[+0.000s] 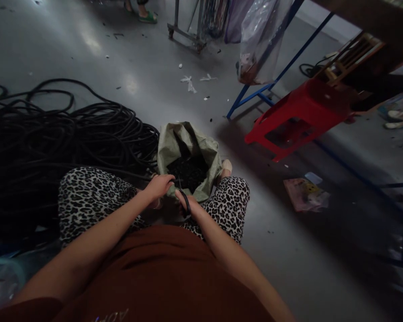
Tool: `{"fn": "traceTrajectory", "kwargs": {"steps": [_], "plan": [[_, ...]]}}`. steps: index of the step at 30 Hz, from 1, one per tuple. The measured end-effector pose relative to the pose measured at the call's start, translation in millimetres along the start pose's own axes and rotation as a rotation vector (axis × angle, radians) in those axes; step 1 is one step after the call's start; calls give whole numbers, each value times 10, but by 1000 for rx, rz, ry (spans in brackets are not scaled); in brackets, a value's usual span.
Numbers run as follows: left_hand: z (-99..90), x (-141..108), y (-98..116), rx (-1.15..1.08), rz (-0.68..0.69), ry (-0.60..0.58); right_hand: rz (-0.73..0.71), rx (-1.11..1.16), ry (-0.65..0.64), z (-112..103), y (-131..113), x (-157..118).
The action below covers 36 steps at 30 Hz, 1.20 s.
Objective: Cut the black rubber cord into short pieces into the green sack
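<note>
My left hand (159,185) is closed on a black cord (127,172) that comes from the left, its end at the near rim of a pale green sack (210,152). In my right hand (190,203) is a pair of scissors (187,206) with black handles, the blades pointing up towards the cord end. Whether the blades touch the cord is too small to tell. The sack stands open between my knees, with many small black pieces (188,172) inside.
A large heap of black cord (97,129) lies on the left. To the right are a red stool (309,112) on its side, a blue metal frame (238,100) and a plastic packet (305,194). At the top are a wheeled rack (188,38) and a person's foot (147,18).
</note>
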<state>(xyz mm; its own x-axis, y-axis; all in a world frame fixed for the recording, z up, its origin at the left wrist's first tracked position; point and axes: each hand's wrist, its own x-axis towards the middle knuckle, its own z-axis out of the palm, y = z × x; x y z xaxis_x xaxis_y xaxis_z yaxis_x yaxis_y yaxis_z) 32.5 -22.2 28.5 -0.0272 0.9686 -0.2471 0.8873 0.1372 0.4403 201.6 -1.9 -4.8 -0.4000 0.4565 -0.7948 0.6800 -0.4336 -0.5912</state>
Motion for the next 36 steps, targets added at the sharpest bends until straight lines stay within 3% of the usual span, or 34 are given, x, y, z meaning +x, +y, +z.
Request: {"fn": "traceTrajectory", "kwargs": {"steps": [14,26,36], "plan": [[64,2,-16,-18,51,36,91,217,-24,6,-130,-112],[82,57,6,20,84,41,52,222,43,30,-83,-62],[68,54,71,61,73,57,42,333,61,36,-160,-192]]}}
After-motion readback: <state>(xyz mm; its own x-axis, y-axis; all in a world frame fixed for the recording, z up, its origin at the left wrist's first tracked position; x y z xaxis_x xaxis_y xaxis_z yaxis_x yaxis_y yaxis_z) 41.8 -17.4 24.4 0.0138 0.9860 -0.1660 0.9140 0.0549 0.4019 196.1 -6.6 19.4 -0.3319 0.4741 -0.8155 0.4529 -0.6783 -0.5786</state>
